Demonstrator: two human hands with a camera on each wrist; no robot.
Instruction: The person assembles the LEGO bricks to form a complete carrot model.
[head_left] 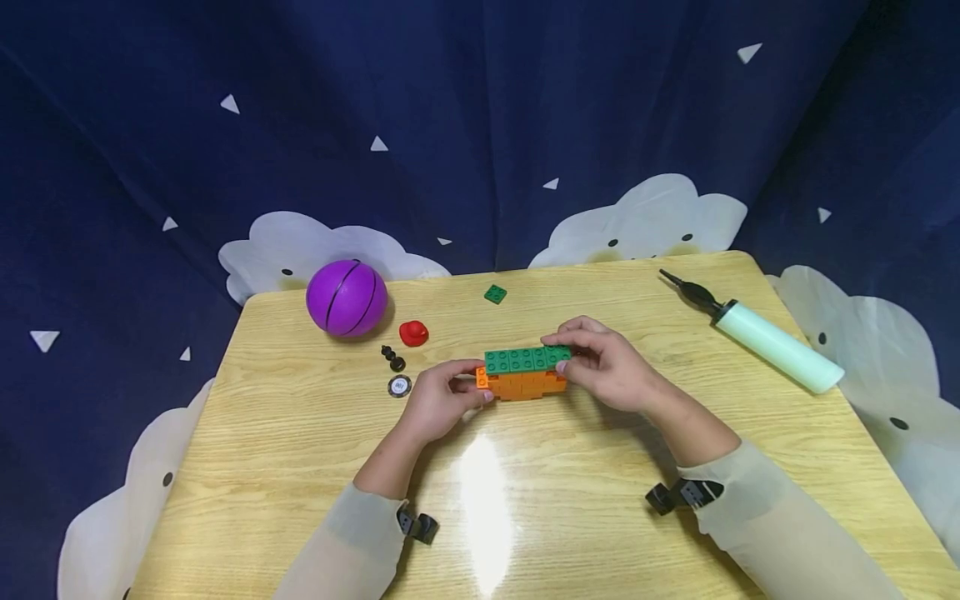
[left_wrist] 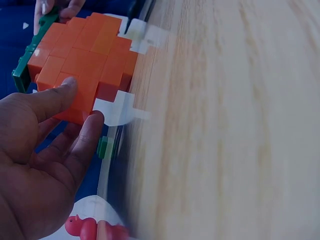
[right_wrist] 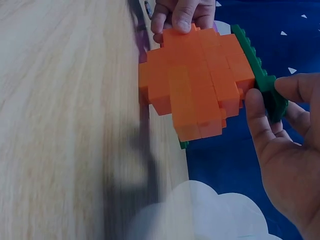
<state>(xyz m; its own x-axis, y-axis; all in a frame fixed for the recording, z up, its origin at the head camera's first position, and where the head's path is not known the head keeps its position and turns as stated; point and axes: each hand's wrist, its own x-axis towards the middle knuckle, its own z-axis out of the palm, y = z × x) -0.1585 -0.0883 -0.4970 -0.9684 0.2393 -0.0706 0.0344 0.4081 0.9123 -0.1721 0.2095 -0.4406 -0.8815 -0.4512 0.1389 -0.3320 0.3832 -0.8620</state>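
Note:
A stepped block model built of orange toy bricks (head_left: 521, 386) is held between both hands over the table. Along its top runs a row of green studded bricks (head_left: 516, 360). My left hand (head_left: 438, 402) grips the model's left end, its thumb (left_wrist: 67, 90) on the flat orange side and the fingers behind. At the other end of the row, my right hand (head_left: 618, 371) pinches a green brick (right_wrist: 275, 100) between thumb and fingers. This brick juts past the orange bricks in the right wrist view. A small loose green brick (head_left: 495, 294) lies farther back on the table.
On the wooden table (head_left: 300, 467), a purple ball (head_left: 347, 298), a red hat-shaped piece (head_left: 413, 333), a black chess pawn (head_left: 393, 358) and a poker chip (head_left: 400, 386) lie to the left. A pale green hand pump (head_left: 780, 347) lies at right. Behind hangs a dark blue curtain (head_left: 450, 100).

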